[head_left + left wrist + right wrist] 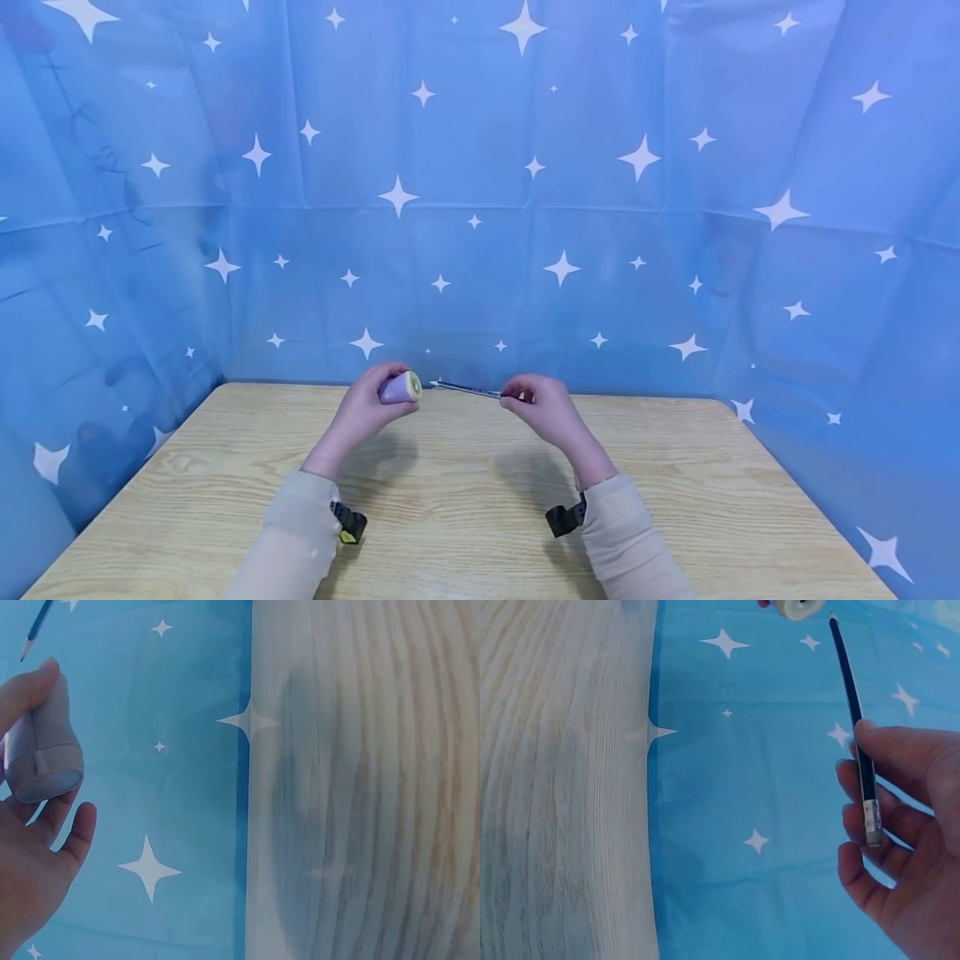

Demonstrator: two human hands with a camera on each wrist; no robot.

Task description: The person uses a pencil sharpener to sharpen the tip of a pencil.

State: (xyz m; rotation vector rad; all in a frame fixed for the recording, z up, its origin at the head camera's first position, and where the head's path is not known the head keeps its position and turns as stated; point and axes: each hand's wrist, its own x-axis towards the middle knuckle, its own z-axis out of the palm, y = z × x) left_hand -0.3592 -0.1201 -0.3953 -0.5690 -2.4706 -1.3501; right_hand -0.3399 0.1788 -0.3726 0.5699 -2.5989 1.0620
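Lilac, cream-ended cylinder (393, 390), its inside hidden, sits in the left hand's grip (364, 408); right of it, the right hand's grip (546, 408) pinches a slim dark-blue pencil (468, 388).

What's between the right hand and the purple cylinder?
The pencil: in the head view it runs from the right hand toward the purple cylinder, its tip a small gap short.

No readable text, labels, brands or numbers on dark pencil (847, 679), lilac object (393, 389) or star-patterned backdrop (480, 125).
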